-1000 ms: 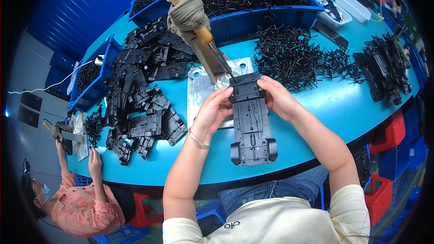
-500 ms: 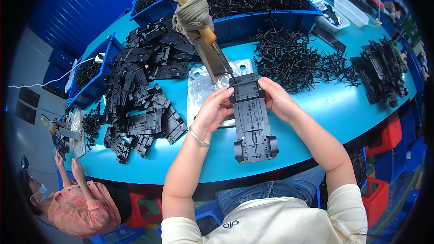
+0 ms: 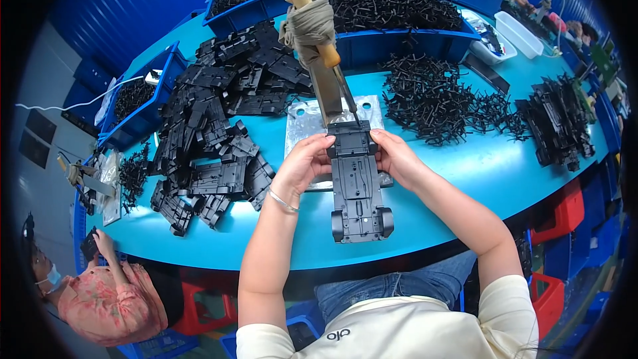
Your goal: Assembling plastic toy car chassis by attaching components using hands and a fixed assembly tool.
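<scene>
A black plastic toy car chassis [image 3: 359, 183] lies lengthwise between my hands, its wheel-arch end toward me. My left hand [image 3: 304, 163] grips its left edge near the far end, and my right hand [image 3: 399, 159] grips the right edge opposite. Beyond them stands a soldering iron [image 3: 329, 54] with a wooden handle, bound with grey cloth to an upright metal bracket [image 3: 324, 96]. Its thin tip points down at the right side of the chassis's far end; whether it touches cannot be told. Under the bracket sits a shiny metal plate [image 3: 299, 108], partly covered by my hands and the chassis.
Chassis parts lie piled [image 3: 212, 119] on the left, with another stack [image 3: 558, 123] at far right. Small black pieces [image 3: 428, 100] are heaped before a full blue bin [image 3: 412, 48]. A co-worker [image 3: 109, 299] sits at left, near another iron stand [image 3: 80, 176].
The chassis has shifted left under the iron, so the tip moved from its left far corner to its right side. The co-worker's hand has come down from the other stand, holding a black part.
</scene>
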{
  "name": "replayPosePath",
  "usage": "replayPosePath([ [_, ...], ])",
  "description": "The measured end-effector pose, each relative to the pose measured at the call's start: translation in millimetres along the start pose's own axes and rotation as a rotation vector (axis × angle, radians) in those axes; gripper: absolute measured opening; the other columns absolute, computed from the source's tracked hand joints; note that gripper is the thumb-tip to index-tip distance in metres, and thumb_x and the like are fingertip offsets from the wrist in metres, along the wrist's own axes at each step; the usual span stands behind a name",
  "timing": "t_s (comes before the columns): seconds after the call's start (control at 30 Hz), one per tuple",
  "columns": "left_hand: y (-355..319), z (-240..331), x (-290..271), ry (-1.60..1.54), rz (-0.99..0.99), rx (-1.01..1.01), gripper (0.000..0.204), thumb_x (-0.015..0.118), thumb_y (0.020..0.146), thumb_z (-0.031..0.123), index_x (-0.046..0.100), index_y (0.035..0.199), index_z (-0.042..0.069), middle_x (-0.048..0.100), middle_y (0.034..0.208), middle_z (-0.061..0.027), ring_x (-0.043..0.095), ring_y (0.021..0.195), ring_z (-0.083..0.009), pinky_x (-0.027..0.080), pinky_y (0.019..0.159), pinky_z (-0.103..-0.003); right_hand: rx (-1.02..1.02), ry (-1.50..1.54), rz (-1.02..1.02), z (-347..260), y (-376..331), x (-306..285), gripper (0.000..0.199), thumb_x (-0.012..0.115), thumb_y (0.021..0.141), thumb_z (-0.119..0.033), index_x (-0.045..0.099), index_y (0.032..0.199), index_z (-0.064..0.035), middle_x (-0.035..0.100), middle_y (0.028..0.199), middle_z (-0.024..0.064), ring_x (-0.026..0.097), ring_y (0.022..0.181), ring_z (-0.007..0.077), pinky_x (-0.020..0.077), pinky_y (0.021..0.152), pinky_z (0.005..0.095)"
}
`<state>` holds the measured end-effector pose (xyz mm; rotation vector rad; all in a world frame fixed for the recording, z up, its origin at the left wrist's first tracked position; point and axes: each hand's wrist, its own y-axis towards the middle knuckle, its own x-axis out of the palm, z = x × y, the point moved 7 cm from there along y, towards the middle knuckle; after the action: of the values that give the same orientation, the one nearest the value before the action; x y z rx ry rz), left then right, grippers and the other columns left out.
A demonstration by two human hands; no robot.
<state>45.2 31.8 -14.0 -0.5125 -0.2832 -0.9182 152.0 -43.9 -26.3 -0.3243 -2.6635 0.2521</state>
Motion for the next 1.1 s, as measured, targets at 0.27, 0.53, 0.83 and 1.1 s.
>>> replayPosePath([
  [0.27, -1.1, 4.8, -3.5, 0.032, 0.012, 0.006, 0.021, 0.050, 0.075, 0.019, 0.050, 0.089, 0.003, 0.054, 0.075, -0.0041, 0.053, 0.066, -0.0116, 0.044, 0.060, -0.026, -0.017, 0.027, -0.018, -1.3, 1.9, 5.2, 0.025, 0.035, 0.083, -0.029, 0.044, 0.091, -0.0069, 0.050, 0.079, 0.0009, 0.048, 0.065, 0.0082, 0.0387, 0.056, 0.0210],
  [0.53, 2.4, -0.6, -3.6, 0.027, 0.004, 0.000, 0.022, 0.048, 0.076, 0.018, 0.050, 0.090, 0.002, 0.054, 0.079, -0.0051, 0.053, 0.069, -0.0126, 0.044, 0.061, -0.026, -0.012, 0.030, -0.005, -3.5, -0.1, 3.5, 0.026, 0.035, 0.083, -0.029, 0.043, 0.093, -0.0065, 0.050, 0.079, 0.0012, 0.048, 0.064, 0.0079, 0.0387, 0.056, 0.0210],
  [0.83, -1.0, 3.5, 0.5, 0.002, 0.010, 0.026, 0.018, 0.047, 0.077, 0.017, 0.050, 0.088, 0.003, 0.054, 0.077, -0.0042, 0.053, 0.067, -0.0109, 0.045, 0.059, -0.025, -0.024, 0.014, 0.029, -5.7, -0.5, 4.2, 0.026, 0.035, 0.083, -0.028, 0.043, 0.093, -0.0055, 0.049, 0.078, 0.0013, 0.047, 0.062, 0.0078, 0.0383, 0.055, 0.0208],
  [1.1, -1.9, 5.9, 1.6, -0.004, 0.001, 0.040, 0.016, 0.047, 0.077, 0.017, 0.050, 0.086, 0.004, 0.054, 0.076, -0.0021, 0.052, 0.065, -0.0087, 0.044, 0.058, -0.023, -0.023, -0.003, 0.052, -6.1, -1.0, 4.7, 0.026, 0.034, 0.083, -0.028, 0.044, 0.090, -0.0054, 0.049, 0.075, 0.0007, 0.046, 0.059, 0.0070, 0.0373, 0.053, 0.0198],
])
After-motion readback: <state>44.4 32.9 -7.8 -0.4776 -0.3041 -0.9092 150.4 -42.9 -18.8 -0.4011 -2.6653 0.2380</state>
